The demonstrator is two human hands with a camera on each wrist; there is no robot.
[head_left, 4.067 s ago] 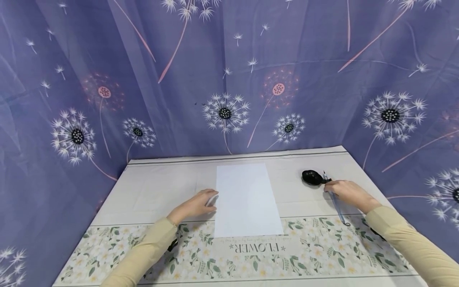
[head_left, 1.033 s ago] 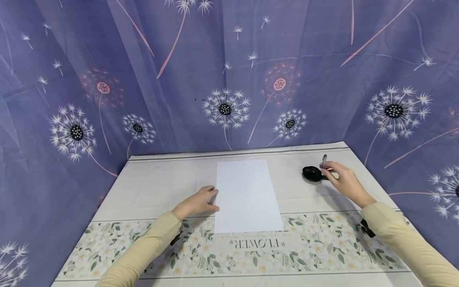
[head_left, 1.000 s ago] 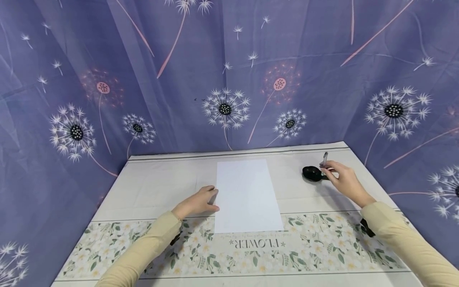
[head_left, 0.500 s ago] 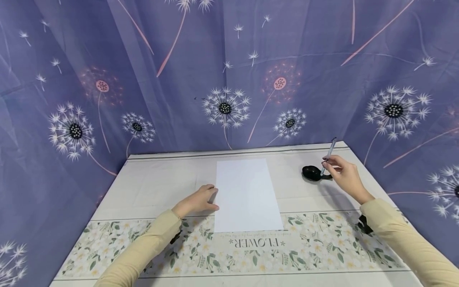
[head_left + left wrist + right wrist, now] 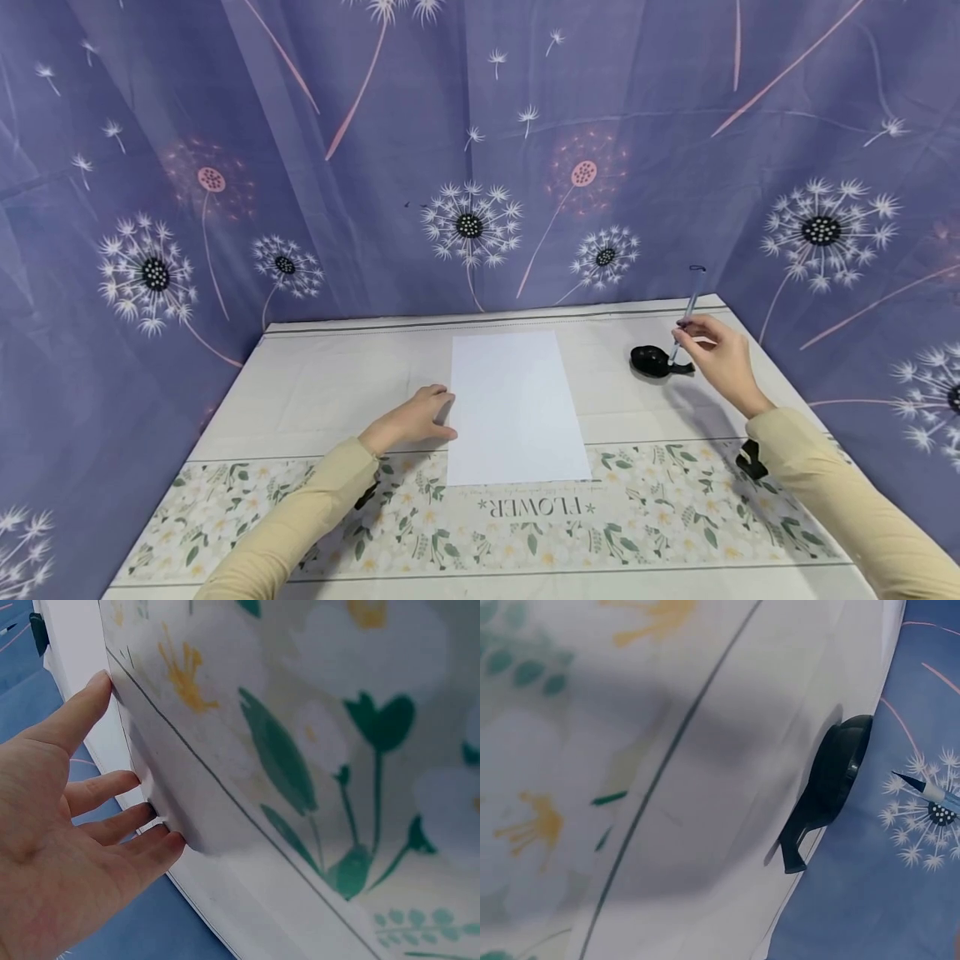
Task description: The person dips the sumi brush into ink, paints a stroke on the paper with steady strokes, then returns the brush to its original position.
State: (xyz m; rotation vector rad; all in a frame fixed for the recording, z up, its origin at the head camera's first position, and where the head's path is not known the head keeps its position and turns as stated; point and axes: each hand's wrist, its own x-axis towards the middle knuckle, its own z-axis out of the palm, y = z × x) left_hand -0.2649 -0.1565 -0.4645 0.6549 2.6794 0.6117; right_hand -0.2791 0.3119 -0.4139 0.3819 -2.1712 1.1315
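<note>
My right hand (image 5: 720,354) pinches a writing brush (image 5: 691,305) with a blue-grey handle. It stands nearly upright, slightly tilted, its cord loop at the top and its lower end close by the handle of a small black dish (image 5: 649,361). In the right wrist view the dark pointed brush tip (image 5: 910,781) shows at the right edge, apart from the black dish (image 5: 836,772); most of that hand is outside the view. A white paper sheet (image 5: 517,408) lies mid-table. At its left edge rests my left hand (image 5: 412,418), fingers loosely spread; the left wrist view shows its fingertips (image 5: 174,841) touching down.
A white tablecloth (image 5: 345,375) with a floral band and the word FLOWER covers the table. Purple curtains (image 5: 375,233) with dandelion prints rise behind it and at both sides. Black wrist-worn pieces (image 5: 752,460) sit under the sleeves.
Earlier the brush lay flat beside the black dish under my right hand. It has since been lifted and turned upright, loop end up. My left hand stays by the paper.
</note>
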